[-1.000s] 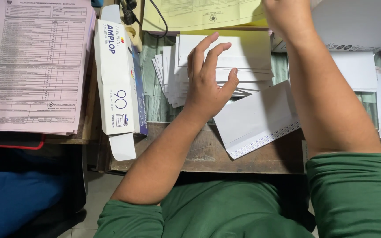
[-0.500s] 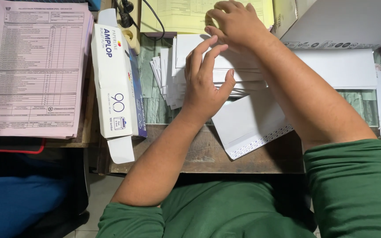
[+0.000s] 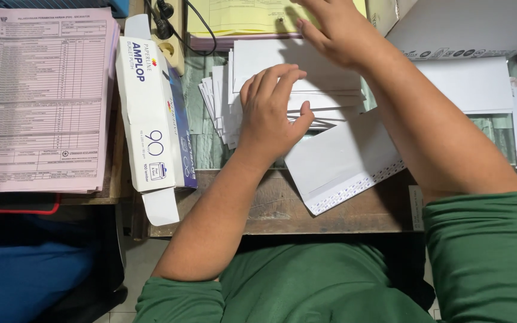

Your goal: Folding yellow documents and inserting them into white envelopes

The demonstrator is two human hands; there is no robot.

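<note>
Envelopes [image 3: 330,90], white and fanned in a stack, lie under my left hand [image 3: 270,113], fingers together and flat on them. My right hand [image 3: 339,33] hovers above with fingers spread, holding nothing. One loose envelope [image 3: 342,164] overhangs the tabletop [image 3: 276,206] edge; an envelope box [image 3: 151,113] crowds the left.

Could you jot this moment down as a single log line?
left hand: flat on fanned stack of white paper envelopes | right hand: above stack, empty | long white cardboard box: beside stack
</note>
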